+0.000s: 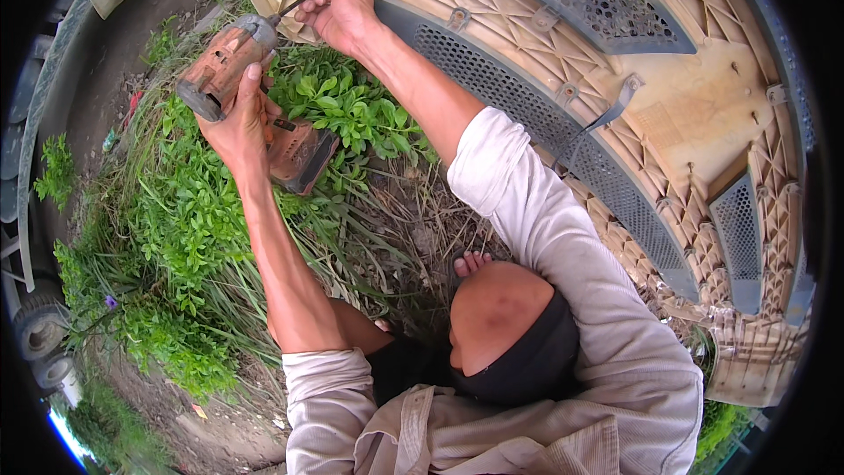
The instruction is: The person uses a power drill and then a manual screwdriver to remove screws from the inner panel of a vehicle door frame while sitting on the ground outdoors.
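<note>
My left hand point(242, 132) is wrapped round the grip of a worn orange cordless drill point(227, 57), with its thumb along the side of the body. Below the hand, the drill's dark battery base point(303, 161) hangs over the green leaves. A long thin driver bit point(294, 5) points up and right from the chuck to the edge of a large tan ribbed plastic panel point(694, 114). At the bit's far end, my right hand point(341, 19) has its fingers curled in a pinch around it. Whether a screw sits between those fingertips is hidden.
Dark honeycomb mesh grilles point(492, 66) are set in the panel, which curves along the top and right. A grey strap point(614, 105) sticks out from it. Leafy plants point(189, 211) and dry grass cover the ground. Wheels point(41, 330) stand at the far left. My bent knee point(501, 317) is below.
</note>
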Motion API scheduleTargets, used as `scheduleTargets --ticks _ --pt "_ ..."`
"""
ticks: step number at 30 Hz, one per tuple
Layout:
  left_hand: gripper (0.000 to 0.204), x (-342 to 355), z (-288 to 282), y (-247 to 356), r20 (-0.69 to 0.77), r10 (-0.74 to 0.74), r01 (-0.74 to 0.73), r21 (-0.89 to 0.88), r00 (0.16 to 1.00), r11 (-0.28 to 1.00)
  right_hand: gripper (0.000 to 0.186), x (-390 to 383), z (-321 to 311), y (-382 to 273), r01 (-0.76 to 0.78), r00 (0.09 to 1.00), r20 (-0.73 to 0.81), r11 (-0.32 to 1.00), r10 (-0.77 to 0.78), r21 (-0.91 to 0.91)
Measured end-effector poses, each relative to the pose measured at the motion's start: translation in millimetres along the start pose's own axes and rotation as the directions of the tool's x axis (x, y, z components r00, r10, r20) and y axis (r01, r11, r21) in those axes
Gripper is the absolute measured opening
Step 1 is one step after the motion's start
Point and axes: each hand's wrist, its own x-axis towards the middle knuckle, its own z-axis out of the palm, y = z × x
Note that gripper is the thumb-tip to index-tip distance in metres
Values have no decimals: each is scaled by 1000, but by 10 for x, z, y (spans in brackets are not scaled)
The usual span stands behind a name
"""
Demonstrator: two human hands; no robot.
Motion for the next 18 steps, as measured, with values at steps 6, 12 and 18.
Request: scheduleTargets --ticks 6,12,18 --pt "34 -52 4 43 -1 -46 46 -55 999 997 25 -12 -7 -48 -68 998 -2 997 68 21" --pt "36 -53 -17 10 14 -52 53 -80 999 995 28 -20 -22 -60 -124 992 17 991 124 53" --pt "42 -39 -20 12 35 61 -58 -81 998 995 28 1 -69 -64 -150 989 24 988 149 45"
